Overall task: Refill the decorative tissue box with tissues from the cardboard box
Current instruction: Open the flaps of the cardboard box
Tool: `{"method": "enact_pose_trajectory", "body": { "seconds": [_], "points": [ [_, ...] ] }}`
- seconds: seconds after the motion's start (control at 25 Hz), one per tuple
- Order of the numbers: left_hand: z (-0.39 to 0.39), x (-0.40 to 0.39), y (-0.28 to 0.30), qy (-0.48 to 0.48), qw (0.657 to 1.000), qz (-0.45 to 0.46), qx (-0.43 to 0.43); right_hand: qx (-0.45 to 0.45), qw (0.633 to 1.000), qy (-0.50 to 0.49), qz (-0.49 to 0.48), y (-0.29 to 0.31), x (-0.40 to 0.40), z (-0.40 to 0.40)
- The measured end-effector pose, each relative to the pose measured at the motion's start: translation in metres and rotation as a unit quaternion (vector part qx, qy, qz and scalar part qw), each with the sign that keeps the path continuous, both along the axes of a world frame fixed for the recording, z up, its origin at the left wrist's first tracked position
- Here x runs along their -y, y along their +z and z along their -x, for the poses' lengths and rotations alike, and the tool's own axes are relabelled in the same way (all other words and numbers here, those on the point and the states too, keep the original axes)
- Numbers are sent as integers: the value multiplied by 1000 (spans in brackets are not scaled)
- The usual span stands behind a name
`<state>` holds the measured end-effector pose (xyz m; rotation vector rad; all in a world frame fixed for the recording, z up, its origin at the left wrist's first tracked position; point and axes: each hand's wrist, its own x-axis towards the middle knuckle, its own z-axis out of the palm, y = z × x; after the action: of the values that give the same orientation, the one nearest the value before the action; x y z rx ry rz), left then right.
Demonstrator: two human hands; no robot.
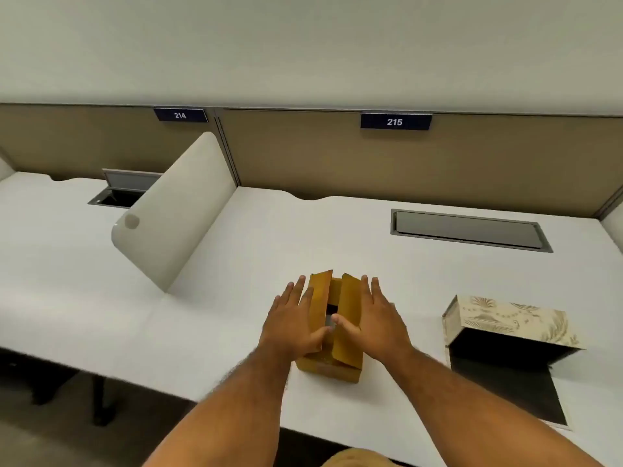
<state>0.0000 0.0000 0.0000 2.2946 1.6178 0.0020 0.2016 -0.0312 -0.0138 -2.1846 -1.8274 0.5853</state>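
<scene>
From the head camera, a small brown cardboard box (332, 360) sits on the white desk (236, 281), near the front edge and between the person's two bare forearms. Its top flaps are up and parted, showing a dark gap down the middle. The left hand (295, 320) lies flat, fingers spread wide, pressing against the outside of the left flap, with the thumb reaching toward the gap. The right hand (372, 318) mirrors it on the right flap, fingers also spread wide and straight, thumb pointing inward at the opening. Neither hand grips anything; both rest open on the flaps. What is inside the box cannot be made out. The decorative tissue box (512, 323), cream with a pale pattern, stands well apart to the right of the right hand, its dark open side facing the camera with a flap (515, 396) folded down onto the desk.
</scene>
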Motion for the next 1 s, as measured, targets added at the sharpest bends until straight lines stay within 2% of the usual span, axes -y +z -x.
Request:
{"method": "enact_pose_trajectory", "body": {
  "seconds": [0.16, 0.32, 0.44, 0.52, 0.6, 0.68, 0.76, 0.84, 0.92, 1.0],
  "points": [
    [-7, -6, 7, 41, 999, 28, 11, -69, 995, -50, 56, -3, -27, 3],
    [-4, -1, 19, 80, 993, -31, 76, -112, 991, -35, 71, -9, -34, 8],
    [23, -8, 13, 127, 987, -55, 77, -166, 984, -40, 56, -18, -30, 2],
    [39, -17, 1, 86, 991, -101, 9, -230, 972, -47, 29, -22, -25, -5],
    [45, -26, -13, -16, 991, -121, -53, -295, 953, -68, -14, -26, -18, -19],
    [42, -31, -23, -136, 983, -91, -78, -316, 941, -113, -41, -26, -7, -38],
    [32, -37, -20, -197, 975, -24, -96, -306, 938, -158, -38, -31, 5, -54],
    [22, -40, -8, -182, 978, 50, -88, -302, 935, -185, -8, -34, 14, -61],
    [18, -41, 6, -139, 986, 91, -23, -284, 938, -197, 14, -43, 20, -60],
    [18, -39, 19, -100, 985, 127, 65, -198, 963, -182, 15, -49, 24, -59]
  ]
}}
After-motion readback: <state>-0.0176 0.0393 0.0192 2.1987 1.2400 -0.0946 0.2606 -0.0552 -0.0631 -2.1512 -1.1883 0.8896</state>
